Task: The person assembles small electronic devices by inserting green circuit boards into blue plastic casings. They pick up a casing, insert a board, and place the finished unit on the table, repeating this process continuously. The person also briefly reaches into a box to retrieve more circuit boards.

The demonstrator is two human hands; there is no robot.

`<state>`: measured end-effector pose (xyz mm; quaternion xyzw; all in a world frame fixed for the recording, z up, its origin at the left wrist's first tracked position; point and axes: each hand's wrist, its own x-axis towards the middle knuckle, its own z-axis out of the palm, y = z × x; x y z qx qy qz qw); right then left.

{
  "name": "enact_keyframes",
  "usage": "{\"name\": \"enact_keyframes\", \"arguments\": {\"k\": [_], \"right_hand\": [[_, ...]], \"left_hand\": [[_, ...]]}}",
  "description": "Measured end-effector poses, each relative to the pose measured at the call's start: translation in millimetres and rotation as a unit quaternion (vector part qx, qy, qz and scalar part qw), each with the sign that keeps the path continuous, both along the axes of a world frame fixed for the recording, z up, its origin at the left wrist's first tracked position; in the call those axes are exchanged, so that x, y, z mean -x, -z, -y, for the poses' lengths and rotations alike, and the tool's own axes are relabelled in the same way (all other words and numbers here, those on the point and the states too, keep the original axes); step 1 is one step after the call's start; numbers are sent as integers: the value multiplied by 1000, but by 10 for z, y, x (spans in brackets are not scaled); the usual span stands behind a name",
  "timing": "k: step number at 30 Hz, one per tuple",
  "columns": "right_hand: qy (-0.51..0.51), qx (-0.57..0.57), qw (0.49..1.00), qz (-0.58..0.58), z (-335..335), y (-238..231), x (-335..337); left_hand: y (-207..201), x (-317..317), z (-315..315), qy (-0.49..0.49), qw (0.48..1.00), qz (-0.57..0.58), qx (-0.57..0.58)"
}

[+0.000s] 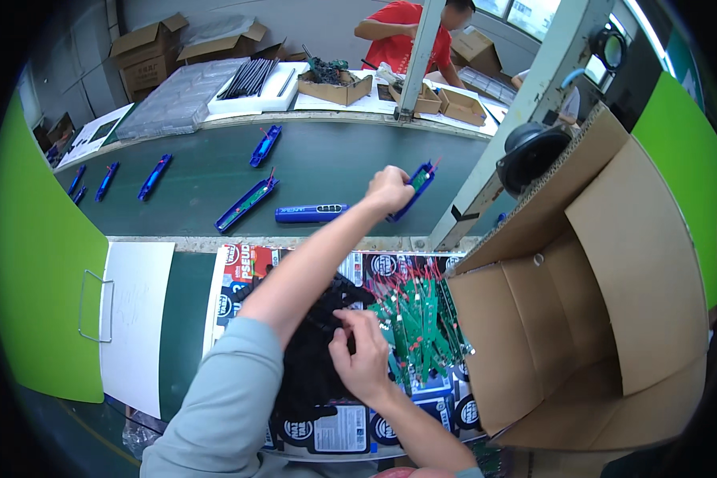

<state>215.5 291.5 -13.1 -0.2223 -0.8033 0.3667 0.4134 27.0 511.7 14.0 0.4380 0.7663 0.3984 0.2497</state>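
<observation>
My left hand [389,191] is stretched out over the green conveyor belt, fingers closed on the near side of an open blue plastic casing [417,188] with a green circuit board and red wire inside. Beside it lies a closed blue casing [311,213] with a row of buttons. Close to me, my right hand [362,350] has its fingers curled together over a heap of black parts [307,374]. What its fingertips hold, if anything, is hidden. Right of that hand spreads a pile of green circuit boards [422,327] with red wires.
More open blue casings [247,205] lie along the belt [191,215]. A large open cardboard box [526,319] stands at the right, by a metal post [526,103] with a black speaker [534,155]. Across the belt, a person in red [394,40] works near cardboard trays [338,89].
</observation>
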Motion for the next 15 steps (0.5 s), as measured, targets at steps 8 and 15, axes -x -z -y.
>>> {"name": "enact_keyframes", "arguments": {"k": [8, 15], "right_hand": [[-2, 7, 1000, 3, -25, 54, 23], [-10, 10, 1000, 3, -44, 29, 34]], "left_hand": [[382, -295, -567, -7, 998, -51, 38], [453, -280, -649, 11, 996, -89, 10]]}}
